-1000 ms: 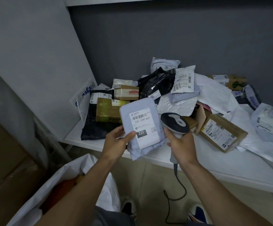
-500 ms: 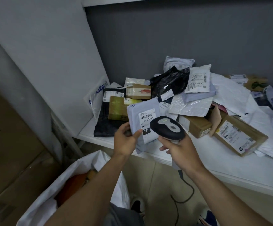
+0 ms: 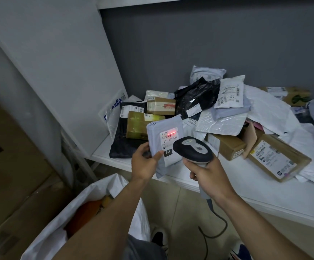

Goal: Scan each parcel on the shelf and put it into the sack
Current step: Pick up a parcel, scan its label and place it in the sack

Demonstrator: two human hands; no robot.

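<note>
Grey parcel (image 3: 162, 136) pinched by left hand (image 3: 145, 163) fingers, scanner (image 3: 192, 149) beside.

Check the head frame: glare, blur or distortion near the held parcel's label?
Head view: dim, flat light; the red scan line from the scanner blooms over the barcode on the grey parcel, but "231-239-K01" beneath reads sharp. Head view: mild sheen on the silver mailer. Head view: the white side panel leans from the wide angle; the cartons at left are dark and soft.

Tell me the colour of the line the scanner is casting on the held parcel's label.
Red, across the barcode on the label; the head view shows it.
</note>
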